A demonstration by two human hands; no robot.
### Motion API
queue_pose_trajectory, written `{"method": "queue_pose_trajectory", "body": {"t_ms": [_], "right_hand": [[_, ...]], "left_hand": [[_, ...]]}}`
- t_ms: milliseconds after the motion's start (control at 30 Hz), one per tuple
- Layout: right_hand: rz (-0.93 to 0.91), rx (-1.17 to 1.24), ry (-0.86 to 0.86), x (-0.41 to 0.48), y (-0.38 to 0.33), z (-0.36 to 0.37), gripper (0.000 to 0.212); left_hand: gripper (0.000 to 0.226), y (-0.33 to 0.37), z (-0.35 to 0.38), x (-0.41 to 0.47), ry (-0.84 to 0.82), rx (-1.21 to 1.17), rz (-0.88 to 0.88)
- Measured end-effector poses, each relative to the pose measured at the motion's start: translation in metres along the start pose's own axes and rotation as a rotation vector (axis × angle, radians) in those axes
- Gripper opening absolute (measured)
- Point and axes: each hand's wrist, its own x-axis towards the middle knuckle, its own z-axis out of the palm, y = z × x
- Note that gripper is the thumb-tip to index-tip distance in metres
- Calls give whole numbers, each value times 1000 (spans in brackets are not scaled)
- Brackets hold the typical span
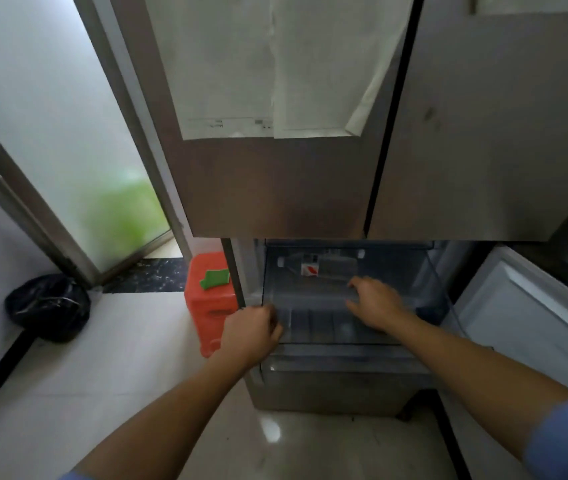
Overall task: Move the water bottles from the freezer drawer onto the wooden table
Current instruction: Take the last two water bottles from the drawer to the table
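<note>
Right hand hides part of drawer.

Two hands reach out: one left hand and one right hand. There is one clear freezer drawer, pulled out near the middle. Far back in it sits one small red and white box. On the left stands one orange stool with one green thing on top. Far left on the floor lies one black bag. Two papers hang on the fridge door.
</note>
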Motion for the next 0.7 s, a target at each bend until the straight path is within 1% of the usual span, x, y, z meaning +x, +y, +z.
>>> {"method": "queue_pose_trajectory", "body": {"t_ms": [100, 167, 267, 367, 433, 500, 533, 600, 700], "right_hand": [[2, -65, -66, 41, 7, 11, 46], [-5, -83, -65, 71, 12, 21, 53], [-12, -32, -53, 113, 22, 39, 70], [1, 16, -64, 144, 34, 59, 76], [1, 20, -41, 159, 39, 71, 70], [40, 41, 52, 167, 39, 77, 51], [34, 2, 78, 168, 37, 79, 47], [-17, -48, 18, 163, 32, 80, 58], [21, 19, -149, 149, 34, 79, 72]], "left_hand": [[20, -5, 13, 16, 41, 7, -38], [19, -7, 25, 26, 77, -16, -73], [17, -11, 48, 36, 128, -7, -132], [18, -14, 64, 39, 173, 9, -179], [19, -17, 69, 40, 191, 5, -189], [19, -18, 71, 41, 199, 10, -199], [20, -19, 71, 40, 200, 21, -205], [20, -18, 72, 39, 187, 40, -214], [22, -14, 70, 39, 154, 39, -251]]}}
